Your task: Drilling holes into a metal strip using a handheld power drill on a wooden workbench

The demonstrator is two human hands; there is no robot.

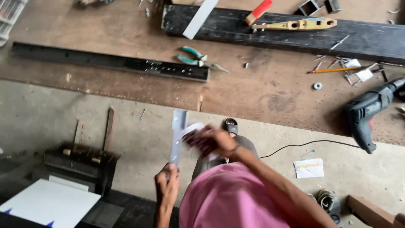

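Note:
My left hand (167,184) grips the near end of a short grey metal angle piece (177,134), which stands nearly upright in front of me. Blurred by motion, my right hand (209,140) is against the side of that piece and holds a small whitish thing that I cannot make out. Below both hands is my pink shirt (230,198). My sandalled foot (230,126) shows on the concrete floor just beyond the right hand.
A plywood board holds a long black metal bar (105,62), green-handled pliers (195,57), a pencil (335,70), a washer (317,86) and a dark power drill (371,110) with its cord. A black beam (295,36) lies at the far edge. A dark toolbox (80,162) sits left.

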